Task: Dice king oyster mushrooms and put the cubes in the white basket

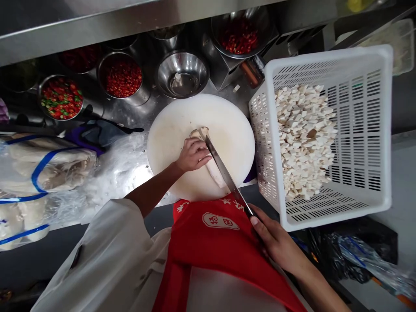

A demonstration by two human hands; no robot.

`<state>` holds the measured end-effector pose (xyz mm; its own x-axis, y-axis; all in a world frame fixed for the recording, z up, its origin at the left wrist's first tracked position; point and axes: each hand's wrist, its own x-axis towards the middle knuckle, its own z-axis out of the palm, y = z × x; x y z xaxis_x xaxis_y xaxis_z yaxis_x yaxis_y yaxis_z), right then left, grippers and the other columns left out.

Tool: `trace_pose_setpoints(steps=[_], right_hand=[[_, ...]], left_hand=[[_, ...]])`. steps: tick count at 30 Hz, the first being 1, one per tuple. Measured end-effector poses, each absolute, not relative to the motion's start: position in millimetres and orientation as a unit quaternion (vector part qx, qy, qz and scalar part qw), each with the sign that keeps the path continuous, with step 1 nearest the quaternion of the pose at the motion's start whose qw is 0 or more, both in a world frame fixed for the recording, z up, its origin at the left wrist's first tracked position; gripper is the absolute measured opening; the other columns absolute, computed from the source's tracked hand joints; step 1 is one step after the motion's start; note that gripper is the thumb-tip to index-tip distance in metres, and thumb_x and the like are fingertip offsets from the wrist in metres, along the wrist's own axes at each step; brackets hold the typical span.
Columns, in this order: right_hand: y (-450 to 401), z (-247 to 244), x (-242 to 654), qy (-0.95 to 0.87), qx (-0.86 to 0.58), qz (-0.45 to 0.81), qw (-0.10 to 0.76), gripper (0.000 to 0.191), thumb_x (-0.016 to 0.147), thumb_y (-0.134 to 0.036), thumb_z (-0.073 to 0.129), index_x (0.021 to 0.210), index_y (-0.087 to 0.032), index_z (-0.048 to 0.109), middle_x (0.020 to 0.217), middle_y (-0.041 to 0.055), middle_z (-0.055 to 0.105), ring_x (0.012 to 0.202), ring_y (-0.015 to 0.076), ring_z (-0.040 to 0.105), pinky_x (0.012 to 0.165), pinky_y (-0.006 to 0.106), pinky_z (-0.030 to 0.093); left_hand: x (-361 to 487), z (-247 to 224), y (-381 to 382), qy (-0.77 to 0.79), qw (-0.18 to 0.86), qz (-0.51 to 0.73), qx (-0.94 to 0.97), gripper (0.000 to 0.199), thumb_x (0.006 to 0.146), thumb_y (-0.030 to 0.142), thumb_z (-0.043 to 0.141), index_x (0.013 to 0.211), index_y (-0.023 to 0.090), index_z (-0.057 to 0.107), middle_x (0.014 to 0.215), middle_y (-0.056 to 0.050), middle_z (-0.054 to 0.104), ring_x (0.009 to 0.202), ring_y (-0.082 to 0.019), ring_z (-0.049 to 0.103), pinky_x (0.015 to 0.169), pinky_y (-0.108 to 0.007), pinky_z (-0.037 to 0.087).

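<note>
On the round white cutting board (169,121) lies a long pale king oyster mushroom (215,174), pointing away from me. My left hand (194,154) presses down on it with bent fingers, partly hiding it. Its far end with the brownish cap shows beyond my fingertips and looks split lengthwise. My right hand (273,238) is closed round the dark handle of a long knife (224,171). The blade slants up and left across the board, lying along the mushroom, with its tip near the cap end just right of my left fingers.
A white plastic basket (386,130) of diced mushroom pieces (307,138) stands right of the board. Behind are a steel bowl (183,73) and containers of chopped chillies (121,78). Bagged mushrooms (48,164) lie at left. A steel shelf edge (130,21) runs overhead.
</note>
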<state>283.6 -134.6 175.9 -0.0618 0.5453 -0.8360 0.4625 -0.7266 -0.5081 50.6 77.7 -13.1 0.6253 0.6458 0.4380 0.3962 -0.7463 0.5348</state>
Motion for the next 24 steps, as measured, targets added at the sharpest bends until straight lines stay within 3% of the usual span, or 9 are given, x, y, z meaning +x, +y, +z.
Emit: trace_pose_setpoints(steps=[5,8,11,14,24], right_hand=[[-124,108,265,-0.49,-0.683,0.528,0.123,0.063,0.097,-0.059,0.029,0.139,-0.017,0.051,0.089,0.009,0.072,0.085,0.0261,0.069,0.081,0.039,0.054],[-117,87,258,-0.487,-0.669,0.542,0.148,0.062,0.098,-0.057,0.029,0.142,-0.017,0.048,0.072,0.0036,0.069,0.067,0.022,0.067,0.07,0.034,0.054],[-117,94,261,-0.45,-0.664,0.568,0.184,0.064,0.099,-0.056,0.03,0.144,-0.013,0.045,0.056,-0.0032,0.057,0.05,0.0176,0.058,0.059,0.03,0.051],[-120,112,266,-0.442,-0.669,0.565,0.197,0.064,0.1,-0.056,0.031,0.145,-0.012,0.043,0.053,-0.0052,0.054,0.047,0.0171,0.056,0.059,0.03,0.05],[-119,162,258,-0.507,-0.665,0.535,0.122,0.056,0.099,-0.052,0.033,0.146,-0.024,0.047,0.083,0.0058,0.074,0.083,0.0285,0.072,0.074,0.041,0.057]], left_hand=[[48,-10,78,0.274,0.153,0.362,0.878,0.016,0.088,0.041,0.062,0.091,0.025,0.066,0.099,-0.006,0.061,0.106,-0.024,0.05,0.089,-0.042,0.042],[41,-7,78,0.25,0.13,0.349,0.894,0.02,0.088,0.041,0.06,0.097,0.025,0.067,0.106,-0.008,0.062,0.11,-0.025,0.05,0.091,-0.043,0.044],[35,-8,77,0.253,0.129,0.317,0.905,0.027,0.087,0.045,0.061,0.105,0.025,0.067,0.114,-0.009,0.06,0.116,-0.027,0.049,0.095,-0.045,0.044],[33,-11,77,0.266,0.132,0.308,0.904,0.03,0.085,0.047,0.062,0.106,0.026,0.067,0.11,-0.009,0.06,0.113,-0.027,0.051,0.095,-0.046,0.045],[35,-13,78,0.271,0.144,0.312,0.899,0.03,0.084,0.051,0.063,0.095,0.023,0.066,0.103,-0.009,0.059,0.105,-0.026,0.054,0.089,-0.047,0.048]])
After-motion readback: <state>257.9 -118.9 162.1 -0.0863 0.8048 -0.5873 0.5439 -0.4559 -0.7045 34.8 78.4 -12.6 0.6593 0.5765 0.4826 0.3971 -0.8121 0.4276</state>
